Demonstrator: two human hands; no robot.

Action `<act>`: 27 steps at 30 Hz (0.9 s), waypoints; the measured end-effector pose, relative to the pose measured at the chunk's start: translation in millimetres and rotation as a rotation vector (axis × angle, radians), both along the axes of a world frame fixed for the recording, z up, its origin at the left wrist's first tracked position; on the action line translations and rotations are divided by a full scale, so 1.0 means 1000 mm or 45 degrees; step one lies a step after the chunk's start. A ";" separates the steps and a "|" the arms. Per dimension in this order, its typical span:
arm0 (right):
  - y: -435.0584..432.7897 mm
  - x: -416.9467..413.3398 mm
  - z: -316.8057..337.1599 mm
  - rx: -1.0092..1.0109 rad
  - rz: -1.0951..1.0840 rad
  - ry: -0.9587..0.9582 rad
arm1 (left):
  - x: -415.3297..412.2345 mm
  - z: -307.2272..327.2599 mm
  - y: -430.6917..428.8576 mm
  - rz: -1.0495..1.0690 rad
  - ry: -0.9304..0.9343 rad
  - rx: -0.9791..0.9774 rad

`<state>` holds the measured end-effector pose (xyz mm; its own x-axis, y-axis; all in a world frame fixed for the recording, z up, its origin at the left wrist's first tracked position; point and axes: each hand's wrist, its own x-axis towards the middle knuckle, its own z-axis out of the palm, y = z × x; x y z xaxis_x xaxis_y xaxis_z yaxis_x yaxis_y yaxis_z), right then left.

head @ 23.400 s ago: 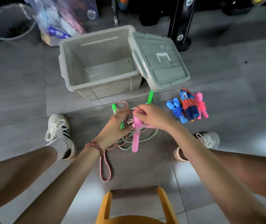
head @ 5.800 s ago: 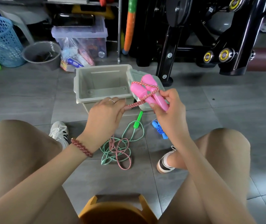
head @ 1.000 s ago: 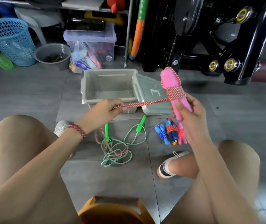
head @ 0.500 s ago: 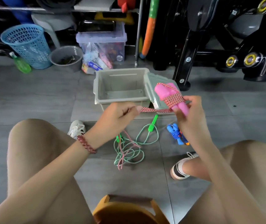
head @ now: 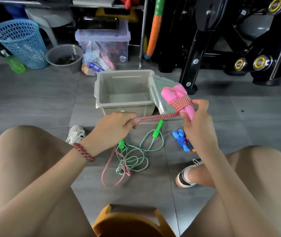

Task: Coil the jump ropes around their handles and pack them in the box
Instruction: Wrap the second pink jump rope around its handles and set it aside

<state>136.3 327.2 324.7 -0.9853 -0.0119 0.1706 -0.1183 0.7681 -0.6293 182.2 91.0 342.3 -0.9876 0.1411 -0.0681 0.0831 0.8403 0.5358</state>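
Taut span btwn your hands longer than 0.5 s back. Centre-left: your L hand (head: 114, 127) pinches red-white rope (head: 156, 117), fingers curled. Box (head: 126, 86) open, just above it. Right of centre: pink handles (head: 173, 98), rope-wrapped, tilted, clamped in your R hand (head: 197, 122).

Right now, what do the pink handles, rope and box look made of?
The pink handles look like matte foam or soft plastic: rounded, dull ends. The rope is a braided red-and-white cord, weave visible. The box looks like smooth grey moulded plastic with a faint sheen.
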 end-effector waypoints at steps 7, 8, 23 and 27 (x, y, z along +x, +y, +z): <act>0.002 -0.002 0.002 -0.015 -0.009 -0.119 | -0.006 -0.004 -0.009 0.005 -0.133 0.449; 0.003 -0.002 0.002 -0.010 -0.008 -0.158 | -0.006 -0.003 -0.009 0.009 -0.163 0.461; 0.006 0.000 -0.002 0.141 0.214 -0.182 | 0.006 0.010 0.008 0.085 0.140 0.610; -0.002 -0.001 0.001 0.037 0.317 -0.235 | 0.016 0.013 0.018 -0.054 0.149 0.860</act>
<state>134.9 325.5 325.9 -0.9658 -0.2590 -0.0149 -0.1908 0.7478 -0.6359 198.2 109.3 355.1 -0.9757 0.1540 0.1557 0.1983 0.3199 0.9265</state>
